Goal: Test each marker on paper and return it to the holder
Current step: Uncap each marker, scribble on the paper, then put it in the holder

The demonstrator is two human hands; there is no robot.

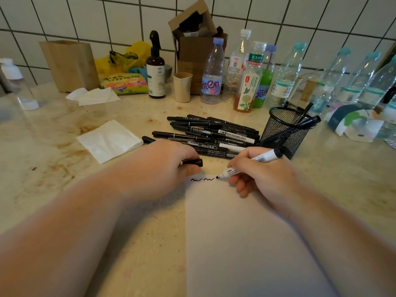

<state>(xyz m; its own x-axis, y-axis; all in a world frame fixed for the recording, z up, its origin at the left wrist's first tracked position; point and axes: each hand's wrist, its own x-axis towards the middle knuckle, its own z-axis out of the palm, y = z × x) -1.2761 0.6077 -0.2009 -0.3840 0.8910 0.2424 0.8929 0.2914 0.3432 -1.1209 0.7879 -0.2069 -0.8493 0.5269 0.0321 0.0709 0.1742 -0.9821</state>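
A: Marker under test?

B: White-barrelled whiteboard marker with a black end [250,164], in the right hand [260,174]. Grip: fingers pinched around the lower barrel. Long axis runs diagonally; black tip points down and left, touching the white sheet of paper [240,232] near its far edge. The rear end points up and right, toward the black wire-mesh pen holder [282,133].

A: Mark on the sheet?

B: One black wavy line [202,179], ending just at the tip.

A: Left hand?

B: The left hand [162,166] rests at the far left corner of the sheet. Grip: fingers curled closed on a short black marker cap [192,162], its open end pointing right.

A: Remaining stock?

B: A pile of black and white-barrelled markers [214,133] lies flat on the bench beyond both hands, long axes mostly left to right, just left of the holder. The holder stands upright and has a few dark pens leaning against its right rim.

A: Surface and room?

B: Beige, stone-patterned bench [53,168], brown stains on its left part. Folded white tissue [109,140] left of the pile. Behind: white square-tiled wall with dark grout [107,16], brown paper bag [70,65], dark brown spray bottle [156,67], beige cup [182,86], open cardboard boxes [192,39], and a row of clear plastic bottles [285,78] running to the right.
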